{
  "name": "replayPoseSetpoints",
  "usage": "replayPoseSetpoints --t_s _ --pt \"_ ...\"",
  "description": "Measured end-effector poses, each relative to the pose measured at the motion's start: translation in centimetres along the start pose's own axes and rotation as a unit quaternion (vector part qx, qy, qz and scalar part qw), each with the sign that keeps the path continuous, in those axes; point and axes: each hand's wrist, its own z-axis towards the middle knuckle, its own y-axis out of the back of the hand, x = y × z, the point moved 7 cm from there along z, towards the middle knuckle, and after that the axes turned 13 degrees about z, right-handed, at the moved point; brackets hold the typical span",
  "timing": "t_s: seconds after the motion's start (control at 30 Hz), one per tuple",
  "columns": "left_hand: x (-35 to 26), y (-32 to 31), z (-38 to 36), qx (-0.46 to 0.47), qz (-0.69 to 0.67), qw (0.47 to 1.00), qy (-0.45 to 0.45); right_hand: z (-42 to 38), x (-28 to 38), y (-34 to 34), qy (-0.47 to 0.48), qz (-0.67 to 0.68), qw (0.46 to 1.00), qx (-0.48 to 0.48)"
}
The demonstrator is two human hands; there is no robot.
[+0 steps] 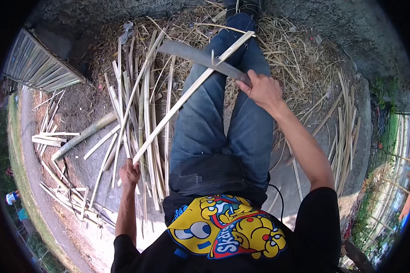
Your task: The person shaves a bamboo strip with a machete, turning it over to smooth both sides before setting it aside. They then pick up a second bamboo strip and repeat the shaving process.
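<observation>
My right hand point(263, 92) is closed round the handle of a machete point(187, 52), whose wide grey blade points left above my legs. A long pale bamboo strip point(177, 105) slants from lower left to upper right across my jeans. Its near end is gripped in my left hand point(130, 173), beside my left hip. The blade crosses the strip near its far end, and a thin curled shaving point(212, 58) stands up at that crossing. How deep the edge sits in the strip is hidden.
Several split bamboo strips point(146, 123) lie in a pile left of my legs, near a thicker bamboo pole point(89, 135). More strips point(348, 132) lie at the right. Shavings point(291, 59) cover the ground around my feet. A slatted bamboo panel point(43, 63) stands at upper left.
</observation>
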Motion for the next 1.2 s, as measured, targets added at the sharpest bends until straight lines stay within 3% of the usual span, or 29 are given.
replayPoseSetpoints --t_s 0.07,0.1,0.17,0.2,0.23,0.27,0.33,0.4,0.47,0.5,0.53,0.63,0.7,0.83,0.93,0.97,1.0,1.03,1.1,1.17,1.2 --pt "3.0 -1.4 -2.5 0.01 0.007 1.0 0.004 1.9 -9.0 5.0 -0.21 0.069 0.973 -0.06" --pt "6.2 -3.5 -5.5 0.036 0.007 0.999 0.01 2.3 -15.3 7.0 -0.345 0.163 0.922 -0.071" --pt "8.4 -3.3 -8.6 0.042 -0.04 0.998 0.007 1.6 -29.3 10.5 -0.37 0.031 0.914 -0.161" --pt "8.1 -2.9 -7.7 0.042 -0.041 0.998 0.008 0.5 -29.5 11.5 -0.393 0.12 0.891 -0.193" --pt "7.0 -2.5 -7.4 0.048 -0.053 0.997 0.004 -1.3 -28.9 12.3 -0.413 0.205 0.861 -0.213" --pt "5.3 -2.0 -6.9 0.055 -0.066 0.996 0.004 -1.9 -27.7 12.2 -0.41 0.202 0.866 -0.201" --pt "2.5 -1.8 -3.3 0.1 -0.117 0.988 -0.01 -2.2 -24.1 10.6 -0.374 0.389 0.812 -0.224" --pt "0.7 -1.3 -0.1 0.148 -0.17 0.974 -0.028 -1.8 -17.7 9.3 -0.324 0.407 0.827 -0.213" --pt "-0.8 -0.2 2.8 0.205 -0.252 0.945 -0.023 -1.2 -12.1 7.6 -0.289 0.374 0.866 -0.163" --pt "-0.9 -0.2 3.8 0.216 -0.27 0.938 -0.03 -0.2 -10.8 6.5 -0.179 0.259 0.934 -0.17" --pt "-0.7 0.0 4.5 0.219 -0.27 0.937 -0.03 0.3 -8.0 5.8 -0.17 0.213 0.955 -0.115" --pt "-1.6 2.5 6.7 0.226 -0.287 0.931 -0.025 1.0 -2.1 1.4 -0.155 0.19 0.969 -0.006" --pt "-1.8 3.8 7.4 0.219 -0.271 0.937 -0.027 0.6 2.2 -0.8 -0.138 0.255 0.955 0.064" --pt "-3.4 5.3 7.8 0.222 -0.238 0.945 -0.04 -1.5 10.4 -3.6 0.001 0.177 0.97 0.165" --pt "-3.3 4.4 7.3 0.205 -0.249 0.946 -0.041 -1.2 10.3 -3.4 0.036 0.13 0.979 0.15" --pt "-2.6 3.7 6.7 0.207 -0.25 0.945 -0.04 -0.4 8.1 -2.0 -0.018 0.127 0.982 0.139" --pt "-2.3 3.7 6.0 0.197 -0.272 0.941 -0.033 0.9 4.4 -0.9 -0.041 0.095 0.993 0.057" --pt "-1.9 3.7 5.1 0.186 -0.295 0.937 -0.025 2.2 0.2 1.7 -0.122 0.066 0.99 0.013" --pt "0.1 2.4 2.9 0.199 -0.272 0.941 -0.008 4.3 -11.5 4.8 -0.266 0.186 0.945 -0.036" --pt "2.3 -0.8 0.9 0.177 -0.283 0.943 -0.003 4.1 -22.3 8.0 -0.292 0.054 0.952 -0.08" --pt "1.4 0.1 1.6 0.156 -0.26 0.953 -0.024 3.1 -23.5 9.6 -0.318 0.079 0.939 -0.102"
